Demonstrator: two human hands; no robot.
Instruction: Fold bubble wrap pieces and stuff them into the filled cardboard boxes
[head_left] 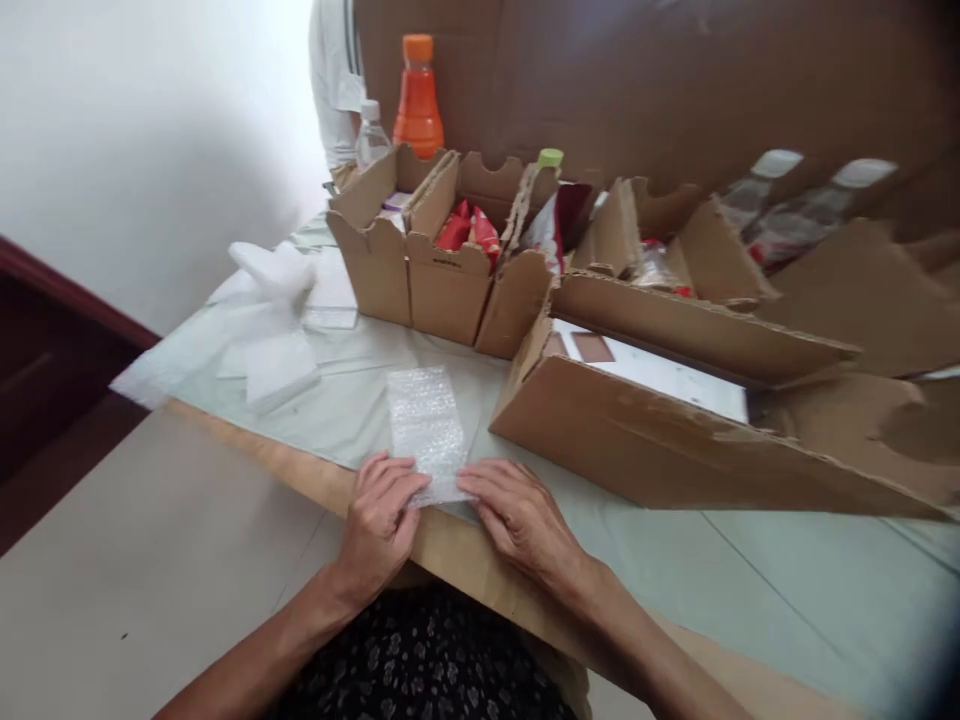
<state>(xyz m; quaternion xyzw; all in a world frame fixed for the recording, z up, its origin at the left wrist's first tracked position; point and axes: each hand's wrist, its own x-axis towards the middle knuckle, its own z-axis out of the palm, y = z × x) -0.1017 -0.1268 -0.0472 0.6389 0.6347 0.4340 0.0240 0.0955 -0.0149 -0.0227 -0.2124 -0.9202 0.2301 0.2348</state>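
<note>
A small clear bubble-wrap pouch [424, 420] lies flat on the pale green table cover [352, 400] near the table's front edge. My left hand [380, 520] pinches the pouch's near left corner with curled fingers. My right hand [517, 515] rests on the near right corner, fingers bent and pressing on it. Both hands sit at the wooden table edge [300, 470].
A long open cardboard box [660, 440] lies right of the pouch. Behind stand several small open cardboard boxes [442, 270] with red packets. An orange bottle [418, 95] and a clear bottle [370, 130] stand at the back. White foam sheets [277, 365] lie at left.
</note>
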